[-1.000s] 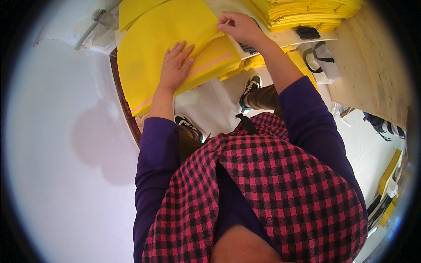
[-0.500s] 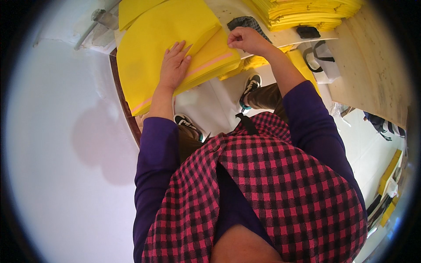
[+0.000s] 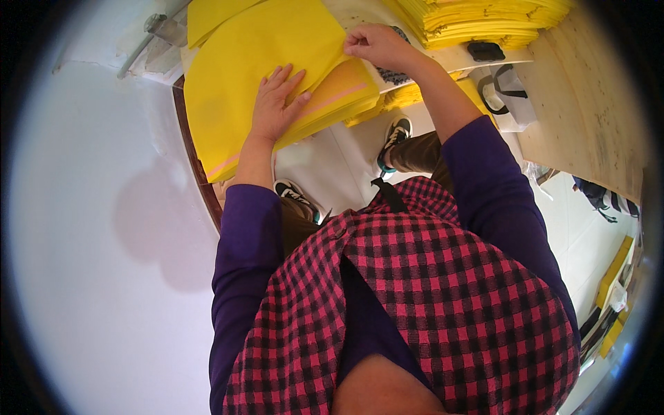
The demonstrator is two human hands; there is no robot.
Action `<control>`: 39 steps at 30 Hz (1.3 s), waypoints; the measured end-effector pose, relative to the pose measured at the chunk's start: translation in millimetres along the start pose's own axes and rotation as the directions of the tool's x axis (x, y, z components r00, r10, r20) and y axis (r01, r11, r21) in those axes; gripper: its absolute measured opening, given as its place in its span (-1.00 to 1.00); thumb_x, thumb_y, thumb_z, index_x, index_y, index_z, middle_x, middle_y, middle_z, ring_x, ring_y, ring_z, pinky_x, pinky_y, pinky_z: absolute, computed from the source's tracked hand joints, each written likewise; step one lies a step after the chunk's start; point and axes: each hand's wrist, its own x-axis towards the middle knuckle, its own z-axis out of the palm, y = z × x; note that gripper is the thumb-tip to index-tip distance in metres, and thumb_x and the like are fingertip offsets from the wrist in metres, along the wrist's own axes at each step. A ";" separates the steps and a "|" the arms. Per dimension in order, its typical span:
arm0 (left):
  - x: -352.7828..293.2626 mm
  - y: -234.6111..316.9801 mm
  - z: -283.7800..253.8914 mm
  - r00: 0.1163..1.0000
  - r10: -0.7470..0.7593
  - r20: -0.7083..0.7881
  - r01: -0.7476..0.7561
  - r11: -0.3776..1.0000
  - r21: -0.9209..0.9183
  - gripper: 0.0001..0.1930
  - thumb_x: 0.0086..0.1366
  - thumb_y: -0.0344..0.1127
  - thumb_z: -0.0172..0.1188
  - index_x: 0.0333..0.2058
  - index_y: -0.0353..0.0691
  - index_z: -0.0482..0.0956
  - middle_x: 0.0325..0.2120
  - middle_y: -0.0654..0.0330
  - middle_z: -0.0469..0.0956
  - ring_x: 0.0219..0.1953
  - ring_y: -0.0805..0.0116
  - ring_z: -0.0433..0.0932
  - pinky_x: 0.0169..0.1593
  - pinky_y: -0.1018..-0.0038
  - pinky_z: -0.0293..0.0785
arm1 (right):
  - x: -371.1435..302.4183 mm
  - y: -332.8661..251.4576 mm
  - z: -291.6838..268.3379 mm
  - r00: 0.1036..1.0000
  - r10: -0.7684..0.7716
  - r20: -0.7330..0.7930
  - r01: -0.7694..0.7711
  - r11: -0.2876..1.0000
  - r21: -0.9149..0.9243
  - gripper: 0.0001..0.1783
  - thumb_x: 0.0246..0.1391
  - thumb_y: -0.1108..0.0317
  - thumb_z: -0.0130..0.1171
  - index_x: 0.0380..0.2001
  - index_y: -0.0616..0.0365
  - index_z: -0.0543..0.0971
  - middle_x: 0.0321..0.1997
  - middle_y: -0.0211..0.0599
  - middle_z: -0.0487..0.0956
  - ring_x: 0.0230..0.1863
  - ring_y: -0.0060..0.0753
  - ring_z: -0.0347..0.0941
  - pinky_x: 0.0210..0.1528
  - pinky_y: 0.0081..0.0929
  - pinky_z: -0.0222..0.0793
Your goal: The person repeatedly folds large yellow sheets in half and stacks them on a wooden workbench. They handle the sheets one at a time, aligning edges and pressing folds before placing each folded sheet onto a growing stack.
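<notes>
A stack of large yellow sheets [image 3: 235,104], paper or thin cloth, lies on the table at the upper left. My left hand [image 3: 275,107] rests flat on the top sheet with its fingers spread. At the sheet's upper right corner, my right hand [image 3: 370,47] has its fingertips pinched together on the edge. The top sheet lies askew, so a pink stripe [image 3: 339,99] shows along the layer beneath it. Beside my right hand is a dark patterned cloth or pad [image 3: 394,75], partly hidden behind the hand and wrist.
A thick pile of folded yellow pieces [image 3: 484,24] stands at the back right, with a small black object [image 3: 486,51] in front. A white bag with black handles [image 3: 512,100] hangs beside a wooden panel [image 3: 588,104]. A white wall [image 3: 90,228] closes off the left.
My right hand has moved up and left to the top sheet's corner, and the raised fold by my left hand has flattened. My left hand has barely moved.
</notes>
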 end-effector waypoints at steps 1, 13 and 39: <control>-0.4 1.0 -0.6 1.000 0.007 0.001 -0.007 1.000 0.004 -0.52 0.21 0.03 0.08 0.08 0.03 0.45 0.18 0.00 0.27 0.28 0.04 0.14 0.31 0.07 -0.10 | 4.7 -1.8 0.1 1.000 -0.017 -0.010 0.017 1.000 -0.024 -0.79 0.02 0.27 0.18 -0.40 0.21 0.53 -0.49 -0.34 0.52 -0.43 -0.46 0.41 -0.33 -0.48 0.33; -0.1 -7.5 5.9 1.000 0.003 -0.026 -0.003 1.000 -0.010 -0.61 0.30 -0.16 -0.03 0.00 -0.23 0.48 0.20 0.12 0.27 0.28 0.07 0.13 0.31 0.10 -0.09 | -13.0 5.8 -0.8 0.991 0.088 -0.099 -0.071 0.984 0.165 -0.82 -0.03 0.31 0.23 -0.36 0.15 0.57 -0.48 -0.43 0.49 -0.44 -0.53 0.37 -0.35 -0.54 0.31; -1.0 -8.7 5.8 1.000 -0.007 -0.014 0.007 1.000 0.005 -0.62 0.30 -0.17 -0.03 -0.01 -0.24 0.48 0.20 0.14 0.26 0.28 0.10 0.13 0.32 0.14 -0.09 | -33.8 23.3 24.6 0.968 0.244 -0.058 -0.232 0.959 0.163 -0.75 -0.06 0.39 0.28 -0.27 0.16 0.50 -0.45 -0.49 0.47 -0.40 -0.62 0.37 -0.29 -0.62 0.35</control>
